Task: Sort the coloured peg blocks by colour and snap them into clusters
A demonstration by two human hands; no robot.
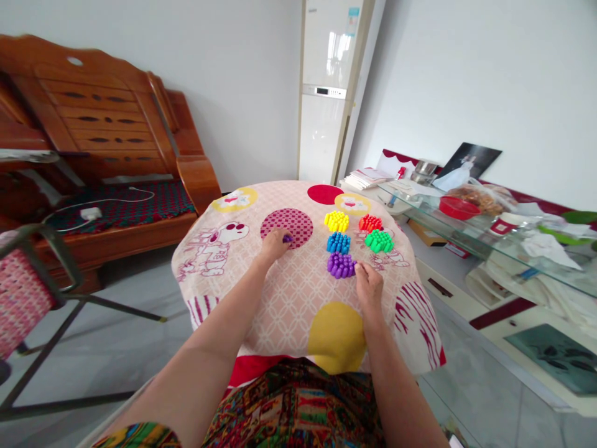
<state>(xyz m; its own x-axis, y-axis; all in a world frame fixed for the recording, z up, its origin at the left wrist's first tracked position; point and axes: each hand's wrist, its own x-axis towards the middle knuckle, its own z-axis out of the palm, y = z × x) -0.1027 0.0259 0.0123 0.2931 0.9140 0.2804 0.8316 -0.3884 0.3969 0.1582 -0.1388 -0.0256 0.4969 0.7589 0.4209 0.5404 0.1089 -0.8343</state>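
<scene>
From the head cam, both hands were out over a round counter (280, 311) covered with a printed pink cloth. The left hand (274, 246) was on the left side, fingers closed together, pinching a little purple piece (288, 238) right over the dark checked circle (298, 219) in the print. The right hand (369, 283) was on the right side, thumb and fingertips bunched at the right edge of the purple pegs (340, 266). Couldn't tell if it actually had one pinched or was just touching the bunch.

Those purple ones were the nearest of five color groups, all standing packed together right of the middle. The blue pegs (338, 242) were just beyond them, then the yellow pegs (336, 221) farther back. Over to the right were the green pegs (379, 241), with the red pegs (370, 223) just on the far side of those.

Around the room: a wooden bench (100, 115) far left with a white cable on its seat, a folding chair (23, 292) near left, a tall white AC unit (321, 130) at the far side, and a glass-topped stand (420, 211) on the right holding a red bowl (459, 208) and papers.
</scene>
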